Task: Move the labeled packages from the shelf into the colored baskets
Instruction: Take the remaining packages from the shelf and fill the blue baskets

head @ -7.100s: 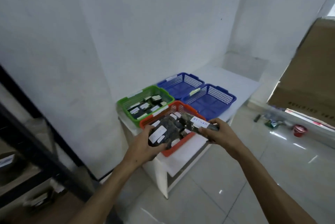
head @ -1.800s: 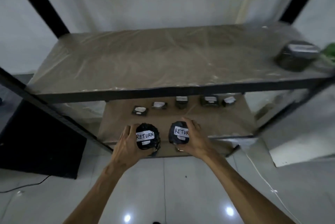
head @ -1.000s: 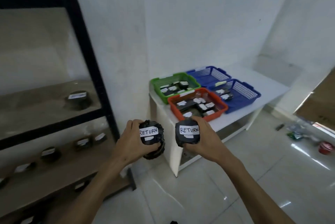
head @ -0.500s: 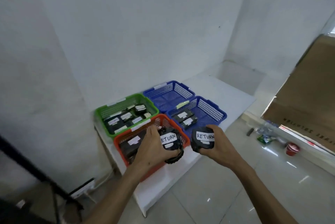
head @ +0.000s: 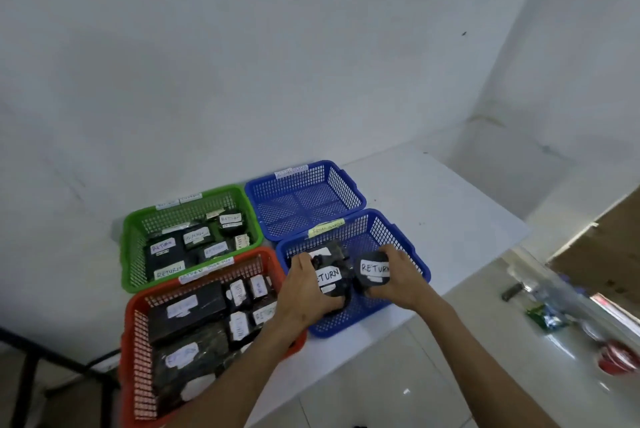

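Observation:
My left hand (head: 302, 296) grips a round black package (head: 331, 284) with a white label reading RETURN. Beside it my right hand (head: 401, 280) grips a second black package (head: 373, 271) with the same label. Both packages are inside the near blue basket (head: 414, 254), low over its floor, with another black package (head: 329, 251) lying behind them. The far blue basket (head: 341, 181) holds nothing. Several labeled black packages fill the green basket (head: 133, 237) and the orange basket (head: 138, 358). The shelf is out of view.
All baskets stand on a white table (head: 450, 213) against a white wall. Bare tabletop lies to the right of the blue baskets. On the glossy floor at the right are a red container (head: 618, 356), small litter and a brown cardboard box (head: 609, 251).
I have turned from the shelf to the baskets. Both hands have carried their RETURN packages from in front of the orange basket into the near blue basket.

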`<state>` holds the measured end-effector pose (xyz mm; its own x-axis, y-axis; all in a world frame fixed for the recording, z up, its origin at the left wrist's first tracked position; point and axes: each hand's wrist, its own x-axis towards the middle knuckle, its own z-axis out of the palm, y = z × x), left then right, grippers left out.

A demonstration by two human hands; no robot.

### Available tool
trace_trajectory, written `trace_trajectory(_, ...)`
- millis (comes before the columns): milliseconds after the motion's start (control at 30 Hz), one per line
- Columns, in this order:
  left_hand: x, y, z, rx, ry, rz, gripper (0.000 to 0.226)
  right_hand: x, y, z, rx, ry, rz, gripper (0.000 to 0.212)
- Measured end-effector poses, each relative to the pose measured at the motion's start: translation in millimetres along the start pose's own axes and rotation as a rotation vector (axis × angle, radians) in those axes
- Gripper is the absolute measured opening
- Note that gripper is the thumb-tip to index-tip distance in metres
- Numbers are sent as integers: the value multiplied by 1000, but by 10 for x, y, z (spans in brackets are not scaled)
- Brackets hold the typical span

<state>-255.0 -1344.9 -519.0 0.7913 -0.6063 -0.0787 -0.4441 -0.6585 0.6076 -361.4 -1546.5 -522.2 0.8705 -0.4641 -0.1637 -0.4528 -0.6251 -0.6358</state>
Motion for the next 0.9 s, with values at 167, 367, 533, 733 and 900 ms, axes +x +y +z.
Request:
trace_trajectory(167,195,26,411,137,-19,-112,100,485,386,128,-38,-213,-41,86)
trace_trajectory(367,223,-126,700,342,-22,-167,94,729,596,432,-61,-331,-101,85)
trace_trajectory(533,202,-196,850,440,10,-199,99,833,678,653,-112,-387,-118,90)
trace_trajectory(733,217,-249,829,438,-72,-227,116,922,770,709,-107,-474,-95,98)
trace_trajectory(900,159,-252,703,366,-140,-183,118,943,710,611,-75,-529,-63,104)
